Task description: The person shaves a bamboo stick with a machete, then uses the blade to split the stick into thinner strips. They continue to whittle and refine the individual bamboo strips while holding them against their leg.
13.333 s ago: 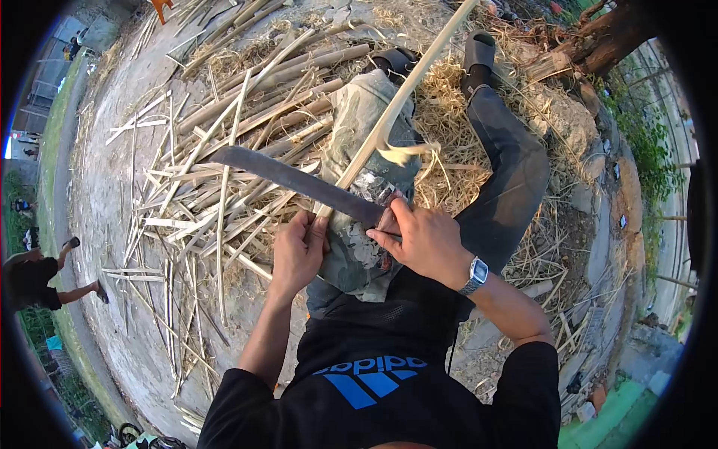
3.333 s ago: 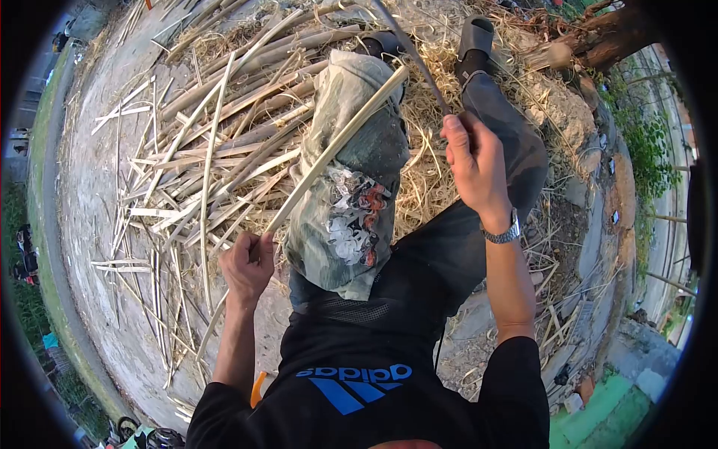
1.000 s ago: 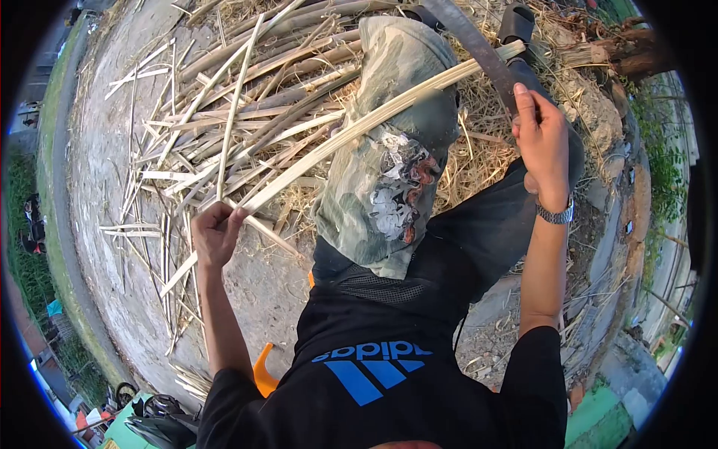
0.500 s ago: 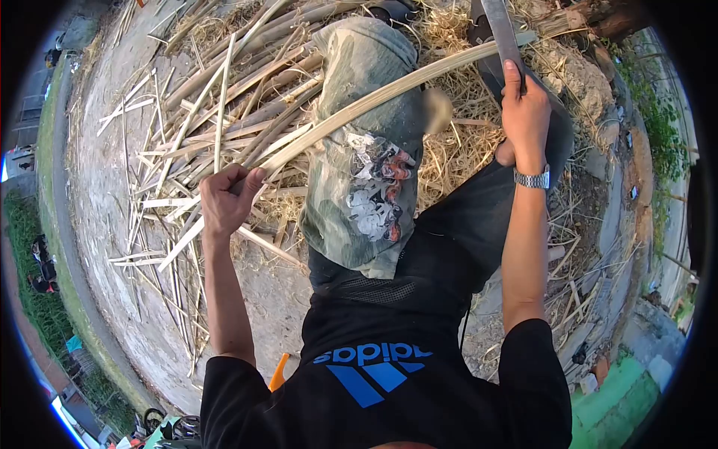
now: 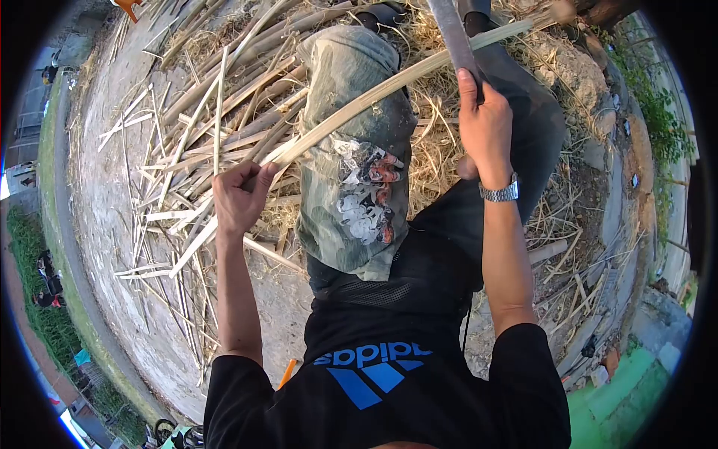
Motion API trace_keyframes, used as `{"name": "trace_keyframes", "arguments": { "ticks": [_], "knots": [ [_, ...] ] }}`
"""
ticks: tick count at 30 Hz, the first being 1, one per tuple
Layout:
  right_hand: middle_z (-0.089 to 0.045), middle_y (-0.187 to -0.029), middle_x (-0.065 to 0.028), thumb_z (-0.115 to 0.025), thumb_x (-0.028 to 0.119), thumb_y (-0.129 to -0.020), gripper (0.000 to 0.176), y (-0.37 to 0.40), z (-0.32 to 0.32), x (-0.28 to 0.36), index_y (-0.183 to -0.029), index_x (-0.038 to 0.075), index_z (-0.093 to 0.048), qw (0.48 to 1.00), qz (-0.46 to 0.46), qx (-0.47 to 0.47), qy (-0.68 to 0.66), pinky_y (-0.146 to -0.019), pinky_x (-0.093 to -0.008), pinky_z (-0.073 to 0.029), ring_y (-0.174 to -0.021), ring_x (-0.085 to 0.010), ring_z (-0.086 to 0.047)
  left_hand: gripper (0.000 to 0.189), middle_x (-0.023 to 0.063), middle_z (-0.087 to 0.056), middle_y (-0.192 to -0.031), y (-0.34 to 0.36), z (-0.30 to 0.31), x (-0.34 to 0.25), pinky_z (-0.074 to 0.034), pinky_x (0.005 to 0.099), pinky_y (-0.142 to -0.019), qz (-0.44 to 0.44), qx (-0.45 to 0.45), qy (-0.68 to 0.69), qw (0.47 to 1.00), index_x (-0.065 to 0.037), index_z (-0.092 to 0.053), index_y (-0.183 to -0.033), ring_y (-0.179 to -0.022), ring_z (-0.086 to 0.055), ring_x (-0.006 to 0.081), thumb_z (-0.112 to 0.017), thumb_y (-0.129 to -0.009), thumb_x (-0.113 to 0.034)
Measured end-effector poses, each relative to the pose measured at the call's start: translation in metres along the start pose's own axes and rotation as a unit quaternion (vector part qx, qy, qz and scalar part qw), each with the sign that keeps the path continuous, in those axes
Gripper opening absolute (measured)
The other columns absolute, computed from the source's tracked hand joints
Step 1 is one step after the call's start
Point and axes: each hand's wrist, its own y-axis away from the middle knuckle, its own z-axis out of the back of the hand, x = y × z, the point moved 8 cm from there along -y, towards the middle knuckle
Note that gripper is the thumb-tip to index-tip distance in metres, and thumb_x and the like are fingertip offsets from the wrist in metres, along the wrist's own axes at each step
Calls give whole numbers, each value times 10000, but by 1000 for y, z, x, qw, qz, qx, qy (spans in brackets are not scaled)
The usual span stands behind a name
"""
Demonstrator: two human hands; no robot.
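My left hand (image 5: pixel 239 196) is closed around the near end of a long pale bamboo strip (image 5: pixel 389 81) that runs up and right across a camouflage cloth (image 5: pixel 357 150) laid over my left knee. My right hand (image 5: pixel 485 123) grips the handle of a long dark machete (image 5: pixel 452 34), forefinger stretched along its back. The blade crosses the strip near the top of the view, and its tip is cut off by the frame edge.
A heap of split bamboo strips and poles (image 5: pixel 217 127) covers the concrete ground to the left. Straw-like shavings (image 5: pixel 441 157) lie between my legs. My right leg in dark trousers (image 5: pixel 535 127) stretches up right, beside rocks and soil (image 5: pixel 568 71). Another person sits far left (image 5: pixel 46 280).
Over the last second my left hand has pulled the strip back toward me and the right hand with the machete has shifted left along the strip. Earlier the blade lay across my knee.
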Motion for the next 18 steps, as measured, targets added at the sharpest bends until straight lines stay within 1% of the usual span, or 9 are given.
{"name": "trace_keyframes", "arguments": {
  "ticks": [2,4,6,7,9,10,12,16,18],
  "knots": [
    [-591,-572,-198,-586,488,-1045,569,28,-23,19,-744,5,-602,996,10,83,-38,-479,-478,-442,-534,-408,-619,456,-30,-519,-548,-4,-10,-21,-266,274,-489,10,0,-4,1000,11,-699,-768,-535,-378,41,-748,-975,-392],
    [-588,-562,-193,-602,481,-1036,532,70,-50,51,-761,25,-608,984,66,158,-46,-475,-484,-450,-537,-417,-622,455,-29,-534,-559,-11,-19,-33,-279,268,-500,12,35,-1,999,9,-678,-754,-547,-408,47,-732,-989,-378],
    [-581,-550,-179,-611,473,-1032,504,82,-56,65,-778,38,-617,977,89,192,-14,-467,-482,-452,-527,-417,-619,386,-11,-554,-574,-11,-21,-29,-306,268,-510,15,59,-37,997,5,-675,-827,-566,-441,50,-717,-1002,-336],
    [-574,-547,-181,-618,473,-1028,500,79,-54,60,-773,43,-617,980,90,163,-68,-463,-480,-449,-523,-410,-618,339,1,-563,-585,-5,-13,-31,-320,269,-514,-15,31,-17,999,0,-676,-881,-568,-452,55,-710,-1005,-313],
    [-570,-554,-177,-626,456,-1032,489,66,-40,44,-785,34,-618,987,62,137,-61,-463,-461,-428,-502,-396,-593,232,36,-592,-614,12,9,-19,-368,277,-525,-44,-1,-24,999,-13,-670,-1014,-570,-494,68,-690,-1011,-245],
    [-568,-557,-176,-629,448,-1034,487,58,-31,35,-790,27,-617,989,39,129,-61,-466,-453,-420,-499,-389,-586,182,54,-626,-633,21,23,-3,-409,302,-533,-23,12,-74,997,-20,-677,-1021,-528,-526,137,-692,-1002,-201],
    [-561,-559,-166,-629,435,-1040,489,40,-13,19,-791,15,-614,995,41,80,-48,-473,-432,-406,-486,-364,-563,172,45,-617,-620,44,43,42,-401,299,-532,13,29,-49,998,-20,-679,-1014,-530,-522,131,-663,-1012,-191],
    [-569,-578,-162,-634,427,-1040,471,17,7,0,-847,-2,-665,998,38,42,-12,-488,-418,-409,-485,-323,-543,248,59,-565,-588,88,54,72,-391,308,-529,23,48,-2,999,-20,-680,-965,-521,-508,150,-632,-1038,-253],
    [-565,-582,-170,-636,437,-1037,499,1,16,-5,-816,-11,-645,999,19,37,23,-498,-419,-413,-497,-329,-537,371,88,-533,-583,99,74,70,-386,322,-528,6,-43,-127,991,-10,-672,-906,-508,-497,197,-592,-1060,-338]
  ]
}}
